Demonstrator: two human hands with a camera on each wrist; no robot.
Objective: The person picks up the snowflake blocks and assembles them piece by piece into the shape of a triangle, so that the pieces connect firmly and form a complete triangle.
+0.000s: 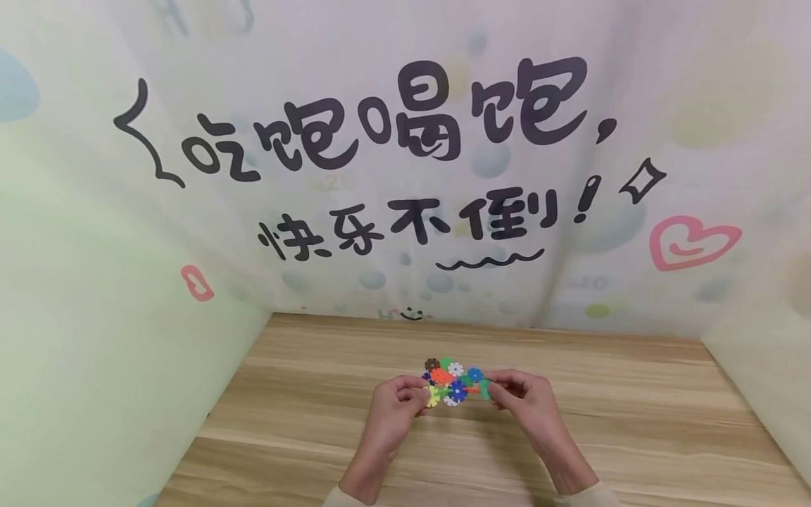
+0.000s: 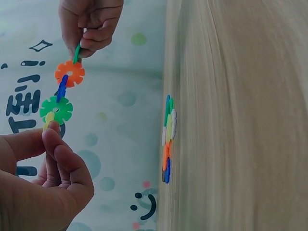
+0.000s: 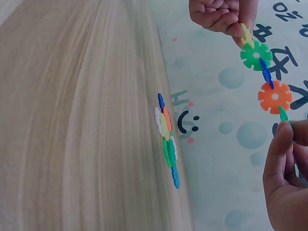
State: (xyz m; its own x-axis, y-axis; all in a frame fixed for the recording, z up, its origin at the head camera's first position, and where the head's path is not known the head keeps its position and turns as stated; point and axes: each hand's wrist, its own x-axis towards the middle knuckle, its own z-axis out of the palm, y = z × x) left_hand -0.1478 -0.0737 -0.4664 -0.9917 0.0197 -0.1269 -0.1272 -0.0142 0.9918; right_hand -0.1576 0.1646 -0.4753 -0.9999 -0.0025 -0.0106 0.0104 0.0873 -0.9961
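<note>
Nearby, flat discs (image 1: 440, 376) on wooden table (image 1: 285, 422), partly behind chain (image 1: 457, 391); left hand (image 1: 396, 410) pinches yellow disc (image 1: 434, 397), right hand (image 1: 531, 405) green disc (image 1: 485, 389).

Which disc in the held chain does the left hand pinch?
The yellow disc, the only yellow one linked there; the right hand pinches the green disc at the opposite end.

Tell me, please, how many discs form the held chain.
5: a yellow disc at the left hand, then green, blue, orange, and another green at the right hand; some may be hidden.
</note>
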